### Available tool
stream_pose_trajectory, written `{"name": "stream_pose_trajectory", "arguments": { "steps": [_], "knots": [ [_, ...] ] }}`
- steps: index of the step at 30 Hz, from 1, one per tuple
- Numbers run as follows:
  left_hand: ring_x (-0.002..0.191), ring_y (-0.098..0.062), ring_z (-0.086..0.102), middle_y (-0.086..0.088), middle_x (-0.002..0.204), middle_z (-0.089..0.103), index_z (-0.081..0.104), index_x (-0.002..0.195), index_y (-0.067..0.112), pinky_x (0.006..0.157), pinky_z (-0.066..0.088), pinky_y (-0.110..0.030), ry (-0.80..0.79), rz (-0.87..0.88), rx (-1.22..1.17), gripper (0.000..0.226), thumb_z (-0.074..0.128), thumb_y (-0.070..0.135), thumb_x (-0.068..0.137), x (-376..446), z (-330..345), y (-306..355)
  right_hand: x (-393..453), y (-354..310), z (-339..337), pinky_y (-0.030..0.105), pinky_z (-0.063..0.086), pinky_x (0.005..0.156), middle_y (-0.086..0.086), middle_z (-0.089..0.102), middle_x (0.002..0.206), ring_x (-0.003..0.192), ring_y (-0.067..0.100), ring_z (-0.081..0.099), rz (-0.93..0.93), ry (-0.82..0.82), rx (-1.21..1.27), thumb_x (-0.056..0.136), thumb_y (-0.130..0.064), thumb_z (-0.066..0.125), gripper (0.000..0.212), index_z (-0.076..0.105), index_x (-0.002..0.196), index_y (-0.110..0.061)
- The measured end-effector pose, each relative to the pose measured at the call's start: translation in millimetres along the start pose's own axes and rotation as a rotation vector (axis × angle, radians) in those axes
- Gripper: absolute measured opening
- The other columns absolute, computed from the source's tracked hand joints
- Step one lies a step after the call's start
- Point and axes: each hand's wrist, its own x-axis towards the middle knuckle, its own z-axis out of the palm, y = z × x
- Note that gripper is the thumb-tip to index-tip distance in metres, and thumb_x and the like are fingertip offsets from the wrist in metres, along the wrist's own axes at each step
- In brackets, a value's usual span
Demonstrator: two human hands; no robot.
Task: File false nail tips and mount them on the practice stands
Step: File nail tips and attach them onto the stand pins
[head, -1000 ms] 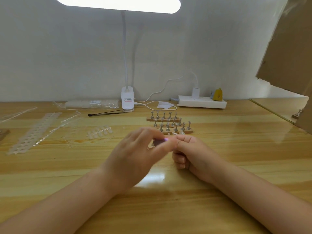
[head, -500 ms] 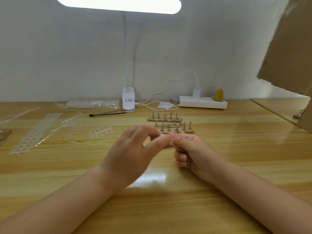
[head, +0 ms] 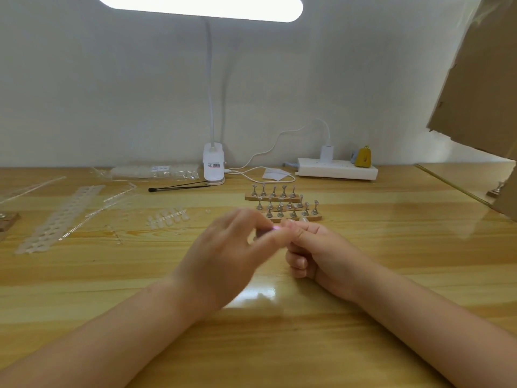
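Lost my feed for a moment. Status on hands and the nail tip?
Left hand pinching pink file. Right hand curled, pinching something too small to identify. Stands just behind, nothing blocking.

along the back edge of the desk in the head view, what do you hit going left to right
clear plastic bag of nail tips → white clip-on lamp base → folded white paper → white power strip → small yellow object, standing at the strip's right end
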Motion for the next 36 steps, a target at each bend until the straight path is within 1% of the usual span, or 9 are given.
{"name": "stream_pose_trajectory", "arguments": {
  "steps": [2, 4, 9, 13, 19, 23, 28, 33, 36],
  "knots": [
    [0.081, -0.001, 0.051, 0.012, 0.086, 0.058, 0.064, 0.089, 0.034, 0.073, 0.044, -0.022, -0.014, -0.282, -0.105, 0.012, 0.053, 0.040, 0.091, 0, -3, -8, 1, 0, 0, 0.020, 0.034, 0.045, -0.006, 0.036, 0.053, 0.045, 0.008, 0.037, 0.009, 0.028, 0.026, 0.084, -0.034, 0.058, 0.027, 0.060, 0.061, -0.020],
    [0.083, 0.006, 0.050, 0.016, 0.089, 0.057, 0.062, 0.093, 0.035, 0.075, 0.043, -0.018, 0.015, -0.371, -0.103, 0.042, 0.035, 0.067, 0.090, -4, -5, -8, 1, 1, 0, 0.020, 0.034, 0.045, -0.005, 0.035, 0.054, 0.045, 0.008, 0.038, 0.006, 0.026, 0.013, 0.083, -0.035, 0.058, 0.025, 0.055, 0.066, -0.016],
    [0.082, -0.023, 0.062, -0.012, 0.094, 0.066, 0.054, 0.112, 0.019, 0.076, 0.051, -0.032, 0.023, 0.081, -0.058, 0.036, 0.071, 0.005, 0.084, 1, -4, 8, -1, 1, 0, 0.018, 0.036, 0.044, -0.008, 0.047, 0.054, 0.045, 0.005, 0.040, 0.002, -0.045, -0.048, 0.093, -0.029, 0.050, 0.022, 0.057, 0.091, -0.008],
    [0.078, -0.026, 0.060, -0.011, 0.090, 0.064, 0.063, 0.108, 0.016, 0.066, 0.054, -0.039, 0.050, -0.064, 0.065, 0.023, 0.064, 0.013, 0.085, -1, -9, -8, 0, 1, 0, 0.020, 0.034, 0.045, -0.004, 0.032, 0.054, 0.045, 0.008, 0.037, 0.010, -0.018, 0.000, 0.087, -0.034, 0.054, 0.025, 0.052, 0.071, -0.014],
    [0.086, -0.020, 0.056, -0.005, 0.105, 0.050, 0.052, 0.113, 0.021, 0.080, 0.048, -0.030, 0.067, 0.186, 0.047, 0.029, 0.058, 0.006, 0.089, -3, 3, 4, -2, 0, -1, 0.019, 0.036, 0.046, -0.003, 0.044, 0.057, 0.047, 0.008, 0.040, 0.023, -0.086, -0.061, 0.096, -0.028, 0.049, 0.026, 0.066, 0.088, -0.011],
    [0.078, -0.025, 0.059, -0.011, 0.091, 0.063, 0.057, 0.107, 0.020, 0.073, 0.049, -0.033, 0.070, -0.013, 0.066, 0.038, 0.072, 0.001, 0.077, -3, -6, -14, -1, -2, 0, 0.020, 0.036, 0.045, -0.002, 0.029, 0.055, 0.046, 0.009, 0.038, 0.043, -0.072, 0.013, 0.089, -0.032, 0.053, 0.028, 0.055, 0.065, -0.017],
    [0.088, -0.019, 0.056, -0.004, 0.106, 0.051, 0.052, 0.114, 0.021, 0.083, 0.047, -0.030, 0.101, 0.216, 0.012, 0.028, 0.056, 0.006, 0.090, -2, 2, 6, -3, -3, -1, 0.020, 0.037, 0.048, -0.002, 0.042, 0.058, 0.049, 0.009, 0.039, 0.042, -0.157, -0.066, 0.099, -0.019, 0.046, 0.037, 0.068, 0.069, -0.023],
    [0.077, -0.027, 0.058, -0.013, 0.090, 0.063, 0.063, 0.107, 0.015, 0.068, 0.054, -0.041, 0.057, -0.015, 0.090, 0.027, 0.062, 0.004, 0.083, 0, -9, -10, -2, -3, 1, 0.021, 0.035, 0.045, -0.004, 0.031, 0.055, 0.045, 0.009, 0.037, 0.045, -0.073, -0.011, 0.089, -0.030, 0.052, 0.027, 0.054, 0.066, -0.015],
    [0.082, -0.022, 0.056, -0.009, 0.098, 0.059, 0.052, 0.111, 0.019, 0.079, 0.047, -0.031, 0.102, 0.114, 0.023, 0.030, 0.060, 0.003, 0.087, 1, -6, -1, -1, 0, 0, 0.020, 0.037, 0.044, -0.001, 0.036, 0.058, 0.046, 0.009, 0.038, 0.041, -0.067, -0.023, 0.094, -0.027, 0.051, 0.023, 0.058, 0.085, -0.007]
  ]
}}
